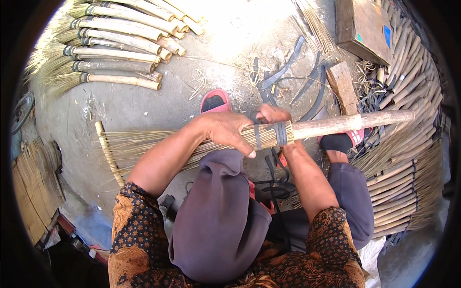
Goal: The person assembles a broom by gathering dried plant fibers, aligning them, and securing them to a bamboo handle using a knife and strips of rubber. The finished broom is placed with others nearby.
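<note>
A broom lies across my lap: a wooden handle [345, 124] points right, and thin straw bristles [139, 146] fan out to the left. Dark rubber bands [280, 133] bind the straw to the handle. My left hand [225, 132] grips the straw bundle just left of the bands. My right hand [272, 114] is wrapped around the bound neck from behind, holding a dark strap [254, 126] against it. More black strap hangs down between my knees [273, 185].
Several finished brooms [115, 53] lie in a row at the top left. Stacked wooden handles [408, 187] line the right side. A wooden box [365, 26], a wood block [343, 86], black rubber strips [283, 72] and red sandals [215, 102] rest on the concrete floor.
</note>
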Tool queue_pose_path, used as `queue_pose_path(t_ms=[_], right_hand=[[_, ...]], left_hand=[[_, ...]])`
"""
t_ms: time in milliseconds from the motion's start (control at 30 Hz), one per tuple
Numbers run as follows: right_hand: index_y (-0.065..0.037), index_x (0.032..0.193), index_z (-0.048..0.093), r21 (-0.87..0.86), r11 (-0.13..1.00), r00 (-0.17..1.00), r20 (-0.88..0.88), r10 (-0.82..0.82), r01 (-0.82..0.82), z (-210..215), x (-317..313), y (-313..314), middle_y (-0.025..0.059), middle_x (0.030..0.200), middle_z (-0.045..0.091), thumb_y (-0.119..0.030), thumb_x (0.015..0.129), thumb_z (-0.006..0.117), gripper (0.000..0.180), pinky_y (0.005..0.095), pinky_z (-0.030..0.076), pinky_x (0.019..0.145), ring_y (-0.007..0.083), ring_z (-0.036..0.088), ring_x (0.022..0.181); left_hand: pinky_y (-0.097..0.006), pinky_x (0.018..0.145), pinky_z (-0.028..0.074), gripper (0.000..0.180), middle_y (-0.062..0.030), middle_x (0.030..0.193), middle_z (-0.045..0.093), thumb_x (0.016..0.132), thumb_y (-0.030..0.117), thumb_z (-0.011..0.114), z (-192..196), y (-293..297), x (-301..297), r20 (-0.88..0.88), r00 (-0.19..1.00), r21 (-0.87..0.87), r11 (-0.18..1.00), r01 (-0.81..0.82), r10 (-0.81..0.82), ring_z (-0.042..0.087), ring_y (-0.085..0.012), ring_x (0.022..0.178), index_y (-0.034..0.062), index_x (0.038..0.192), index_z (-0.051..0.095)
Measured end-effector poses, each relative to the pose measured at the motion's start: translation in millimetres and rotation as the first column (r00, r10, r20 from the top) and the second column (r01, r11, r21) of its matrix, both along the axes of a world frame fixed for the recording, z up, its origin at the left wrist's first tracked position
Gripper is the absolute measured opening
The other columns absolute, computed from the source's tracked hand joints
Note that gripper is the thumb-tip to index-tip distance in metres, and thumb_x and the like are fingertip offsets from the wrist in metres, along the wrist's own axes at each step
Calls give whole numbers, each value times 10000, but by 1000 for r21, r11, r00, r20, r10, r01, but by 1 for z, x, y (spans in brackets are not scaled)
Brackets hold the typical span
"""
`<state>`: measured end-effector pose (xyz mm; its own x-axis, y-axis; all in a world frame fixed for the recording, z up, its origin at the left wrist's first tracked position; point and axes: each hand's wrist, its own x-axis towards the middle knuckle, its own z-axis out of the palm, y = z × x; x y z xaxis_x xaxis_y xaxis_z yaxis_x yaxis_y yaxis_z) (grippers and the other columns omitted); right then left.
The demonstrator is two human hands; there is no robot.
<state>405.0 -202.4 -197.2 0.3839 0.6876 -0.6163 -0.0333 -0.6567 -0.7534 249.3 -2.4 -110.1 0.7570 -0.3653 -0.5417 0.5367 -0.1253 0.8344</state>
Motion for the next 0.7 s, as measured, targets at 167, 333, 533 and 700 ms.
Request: queue_pose_path(t_ms=[167,333,533,700], right_hand=[[-100,1130,697,381,823,826,537,173,-420,21,-9,14,168,1236,686,-181,937,688,209,436,490,1056,329,639,1206],[13,1321,651,-434,801,711,395,581,-414,69,-14,-4,307,1298,658,-319,1021,655,447,472,497,1083,404,637,1267],[-6,1002,737,-71,982,800,571,186,-178,78,-12,40,140,708,685,-372,1029,639,380,425,524,654,254,676,654],[33,949,710,-142,966,941,231,247,-218,58,-5,81,154,796,749,-369,1036,636,418,419,557,662,286,709,659]], left_hand=[[-373,823,542,650,-113,994,767,752,510,854,-4,2,6,14,998,-89,994,60,-58,716,-246,898,21,1155,707],[-470,890,569,655,-225,1077,759,736,439,824,-16,-9,16,64,997,521,851,-63,34,733,-384,1009,6,1207,685],[-484,888,607,585,-223,1050,766,753,402,802,-38,-36,21,-25,995,762,647,-42,94,754,-384,992,-1,1162,688],[-471,872,618,552,-206,1027,770,758,410,827,-54,-42,16,-89,989,763,647,-7,115,764,-374,953,12,1118,697]])
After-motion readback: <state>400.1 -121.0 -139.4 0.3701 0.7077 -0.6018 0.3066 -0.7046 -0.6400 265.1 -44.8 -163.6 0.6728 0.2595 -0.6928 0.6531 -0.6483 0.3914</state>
